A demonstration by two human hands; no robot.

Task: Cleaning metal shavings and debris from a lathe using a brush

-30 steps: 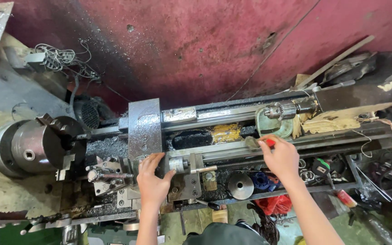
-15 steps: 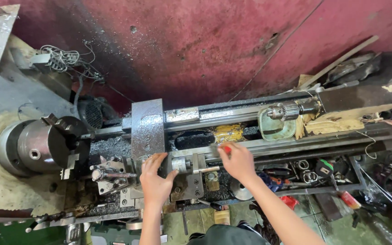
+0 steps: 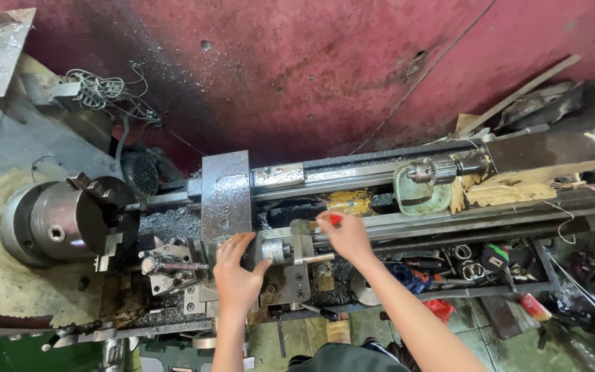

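Two hands work over the carriage of an old metal lathe (image 3: 352, 186), seen from above. The left hand (image 3: 237, 275) lies with spread fingers on the carriage (image 3: 225, 196), close to the small handwheel dial (image 3: 275, 249) of the cross slide; it presses or steadies there and does not close around anything. The right hand (image 3: 344, 235) is closed on a small brush with a red handle (image 3: 334, 220), and the bristles (image 3: 302, 226) point to the left, touching or almost touching the top of the slide just beside the dial.

Dark metal chips (image 3: 166, 224) lie thick between the chuck (image 3: 70, 220) and the carriage, and the tool post (image 3: 166, 265) stands just left of the left hand. The tailstock with a drill chuck (image 3: 432, 169) is well apart, to the right.

To my judgement, the step in hand is cleaning: the brush is at the slide, at the start of a stroke. A next move would call for short, light strokes that push the chips away from the bed ways and the lead screw (image 3: 463, 238), with the left hand kept clear of the sharp chips and of the tool post edges. How much is already swept I cannot tell.
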